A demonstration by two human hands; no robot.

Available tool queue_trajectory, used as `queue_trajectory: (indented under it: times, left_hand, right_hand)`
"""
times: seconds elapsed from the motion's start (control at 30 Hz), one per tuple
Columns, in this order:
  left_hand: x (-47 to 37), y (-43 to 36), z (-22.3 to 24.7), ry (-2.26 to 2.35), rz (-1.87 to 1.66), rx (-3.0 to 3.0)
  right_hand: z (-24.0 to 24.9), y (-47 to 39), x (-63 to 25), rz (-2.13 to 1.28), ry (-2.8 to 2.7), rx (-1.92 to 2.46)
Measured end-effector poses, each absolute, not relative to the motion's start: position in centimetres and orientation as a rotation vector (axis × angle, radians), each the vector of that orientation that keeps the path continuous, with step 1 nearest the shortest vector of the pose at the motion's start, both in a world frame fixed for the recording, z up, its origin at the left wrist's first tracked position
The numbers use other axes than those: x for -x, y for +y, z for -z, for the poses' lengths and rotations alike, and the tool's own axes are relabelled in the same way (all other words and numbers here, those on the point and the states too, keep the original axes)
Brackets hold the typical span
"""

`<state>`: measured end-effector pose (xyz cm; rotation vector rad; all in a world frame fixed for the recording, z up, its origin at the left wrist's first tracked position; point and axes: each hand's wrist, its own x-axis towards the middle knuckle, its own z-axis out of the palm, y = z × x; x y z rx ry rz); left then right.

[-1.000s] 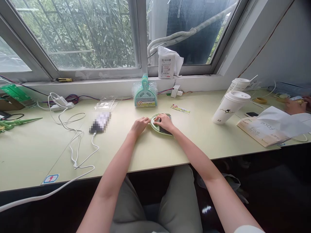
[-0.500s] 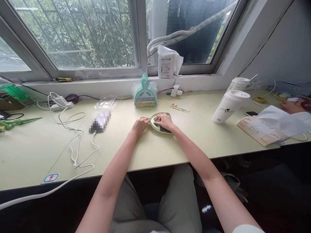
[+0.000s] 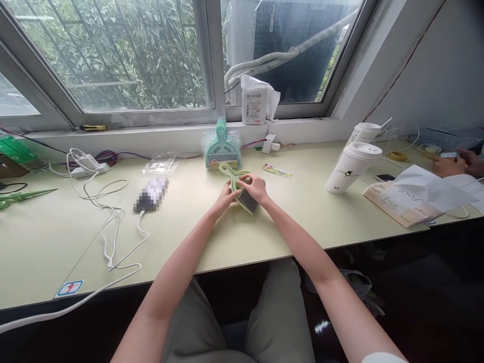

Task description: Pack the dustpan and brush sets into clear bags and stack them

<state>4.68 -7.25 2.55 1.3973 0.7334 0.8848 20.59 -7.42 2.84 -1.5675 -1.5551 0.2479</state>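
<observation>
A small green dustpan and brush set is tilted between my hands, its handle pointing up and left and its grey bristles toward the lower right. My left hand grips its left edge, fingers closed on it. On the upper right side, my right hand presses thumb and fingers on the set. Behind it stands a stack of teal dustpan sets in clear plastic. A printed label strip lies flat to the right of the stack.
A phone with a white cable lies at left, near a clear plastic bag. White cups and a tissue pack stand at right. Another person's hands hold a phone at far right. A white package sits on the sill.
The green set has turned from lying sideways to having its handle pointing up and away. My left hand has moved from the handle end to the pan's left side. The view has shifted slightly.
</observation>
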Motion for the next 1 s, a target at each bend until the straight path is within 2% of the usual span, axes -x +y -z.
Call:
queue_trajectory:
  times: [0.17, 0.3, 0.43, 0.57, 0.7, 0.9, 1.0]
  left_hand:
    - [-3.2, -5.7, -2.1, 0.902, -1.055, -1.083]
    - [-0.7, -3.7, -2.4, 0.911, -1.191, -0.789]
    - [1.0, -2.7, -2.7, 0.770, -1.355, -0.484]
    - [1.4, -2.4, -2.6, 0.712, -1.413, -0.455]
    - [1.2, -2.3, -2.4, 0.762, -1.404, -0.471]
    - [0.3, -2.6, -1.8, 0.823, -1.318, -0.637]
    - [-0.8, -3.6, -1.8, 0.846, -1.216, -0.739]
  right_hand:
    - [-1.8, -6.5, -26.5, 0.094, -1.348, 1.991]
    - [-1.1, -6.4, -29.2, -0.144, -1.449, 2.230]
    - [-1.1, -6.3, -27.0, -0.219, -1.710, 2.018]
    - [-1.1, -7.0, -23.6, -0.149, -1.801, 1.936]
    - [-1.1, -7.3, -22.9, -0.296, -1.888, 1.907]
    - [-2.5, -7.1, -23.7, -0.428, -1.299, 1.644]
    - [-4.0, -8.1, -22.3, -0.348, -1.291, 1.420]
